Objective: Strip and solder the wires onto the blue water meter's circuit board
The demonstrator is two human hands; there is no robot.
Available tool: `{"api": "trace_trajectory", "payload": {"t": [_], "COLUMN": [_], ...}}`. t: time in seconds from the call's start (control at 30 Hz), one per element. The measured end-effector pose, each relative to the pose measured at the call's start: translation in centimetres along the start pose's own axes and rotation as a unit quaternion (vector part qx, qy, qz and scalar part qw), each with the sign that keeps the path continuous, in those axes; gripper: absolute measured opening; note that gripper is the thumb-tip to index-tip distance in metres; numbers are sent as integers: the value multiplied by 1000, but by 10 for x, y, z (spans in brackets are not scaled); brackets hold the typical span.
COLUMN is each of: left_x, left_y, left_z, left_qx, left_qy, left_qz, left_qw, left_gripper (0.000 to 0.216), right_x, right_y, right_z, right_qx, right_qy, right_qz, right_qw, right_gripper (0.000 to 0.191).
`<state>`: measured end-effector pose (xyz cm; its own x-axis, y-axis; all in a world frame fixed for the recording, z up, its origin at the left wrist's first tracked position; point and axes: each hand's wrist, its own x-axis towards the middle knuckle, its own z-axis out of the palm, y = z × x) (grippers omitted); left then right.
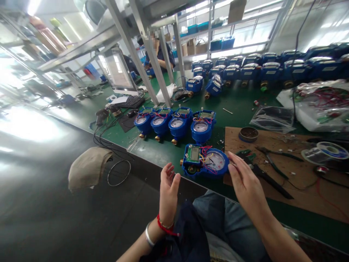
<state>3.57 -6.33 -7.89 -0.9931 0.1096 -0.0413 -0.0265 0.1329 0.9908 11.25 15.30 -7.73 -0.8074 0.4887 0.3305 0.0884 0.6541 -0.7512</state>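
Note:
A blue water meter (215,160) lies open at the bench's front edge, its green circuit board and display on the left and its round dial on the right. Red, yellow and black wires run across it. My right hand (245,182) rests its fingers against the meter's right end, extended and not wrapped round it. Just left of the meter, my left hand (169,185) is held up over the edge, fingers loosely curled and apart from the thumb, with nothing in it. Behind stand several similar opened meters (176,123) in a row, with wires showing.
On a cardboard sheet (272,169) lie pliers (282,154), a round tin (248,134) and a solder spool (327,151). Many closed blue meters (249,71) line the back. At left are a monitor (120,69) and a stool (88,169). Another person (165,54) works beyond the metal posts.

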Motion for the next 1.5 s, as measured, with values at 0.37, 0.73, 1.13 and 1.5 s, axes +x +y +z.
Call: {"api": "trace_trajectory", "payload": {"t": [0.37,0.73,1.13,1.5], "left_x": [-16,-6,22,29], "left_y": [-11,-16,55,62], "left_z": [3,1,13,39], "left_qx": [-149,-106,237,237], "left_qy": [-92,-78,-79,-48], "left_qz": [-139,-97,439,438], "left_qw": [975,987,863,866], "left_gripper": [47,48,35,28], "right_x": [19,18,8,-28], "right_y": [5,4,6,28], "right_z": [9,11,-8,3], "right_qx": [55,30,-34,-290], "right_qy": [-66,-61,48,-60], "right_qz": [96,77,50,115], "right_qw": [992,995,997,948], "right_gripper": [51,53,41,43]}}
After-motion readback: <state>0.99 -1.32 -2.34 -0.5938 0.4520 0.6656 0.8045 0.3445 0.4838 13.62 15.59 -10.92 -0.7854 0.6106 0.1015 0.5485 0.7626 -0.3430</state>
